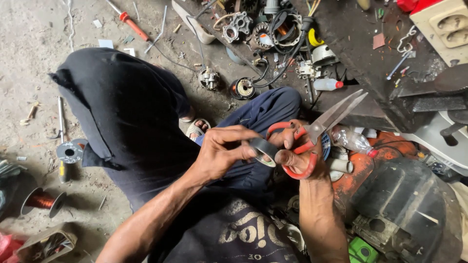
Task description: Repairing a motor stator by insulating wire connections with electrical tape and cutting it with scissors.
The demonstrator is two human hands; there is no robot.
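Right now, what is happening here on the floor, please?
A person sits on a dusty concrete floor among motor parts. The left hand pinches a grey roll of tape between thumb and fingers. The right hand holds red-handled steel scissors, blades pointing up and to the right, slightly apart. The two hands are close together over the lap. A spool of copper wire lies at the left.

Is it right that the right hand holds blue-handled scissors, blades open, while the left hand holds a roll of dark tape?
Not quite: the scissors have red handles, not blue, as the head view shows. The rest stands: right hand holds them, blades open, and left hand holds the roll of dark tape.
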